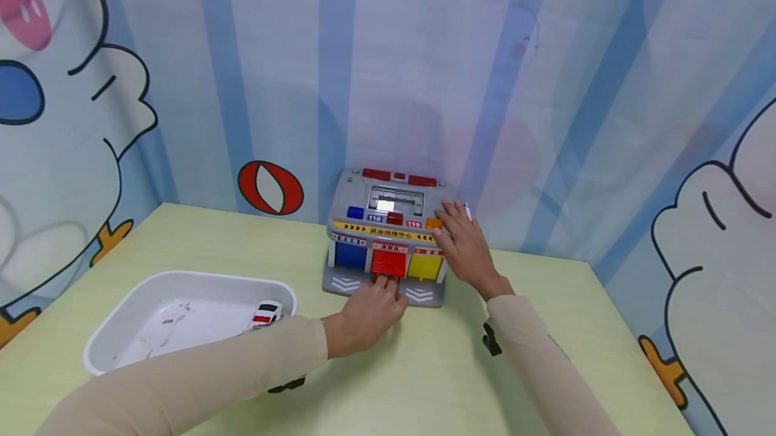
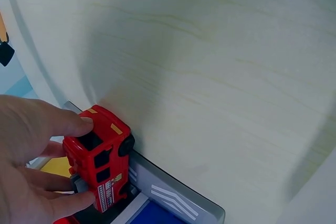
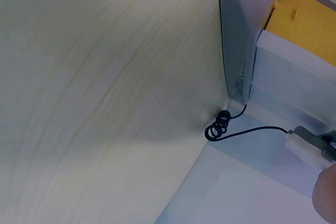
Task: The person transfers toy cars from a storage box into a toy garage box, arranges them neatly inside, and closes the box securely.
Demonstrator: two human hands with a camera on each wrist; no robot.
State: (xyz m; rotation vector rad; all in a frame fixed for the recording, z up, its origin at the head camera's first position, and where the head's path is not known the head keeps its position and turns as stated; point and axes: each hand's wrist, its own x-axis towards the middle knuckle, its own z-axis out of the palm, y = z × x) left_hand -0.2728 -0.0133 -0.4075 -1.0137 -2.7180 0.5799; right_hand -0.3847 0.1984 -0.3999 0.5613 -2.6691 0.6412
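A grey toy garage (image 1: 345, 193) stands on the table, with a blue door (image 1: 350, 255), a red door (image 1: 388, 263) and a yellow door (image 1: 426, 266). My left hand (image 1: 372, 311) pinches a small red toy van (image 2: 107, 148) between thumb and fingers, right at the middle doorway. The red door looks partly raised above the fingers. In the head view the hand hides the van. My right hand (image 1: 467, 244) rests on the right end of the garage roof, fingers extended near the orange button (image 1: 434, 223).
A white plastic tray (image 1: 212, 286) sits at the left with a white toy car (image 1: 265, 313) in it. A coiled black cord (image 3: 218, 127) runs from the garage's side to a white and grey piece (image 3: 310, 148). A printed curtain (image 1: 388, 85) hangs behind the table.
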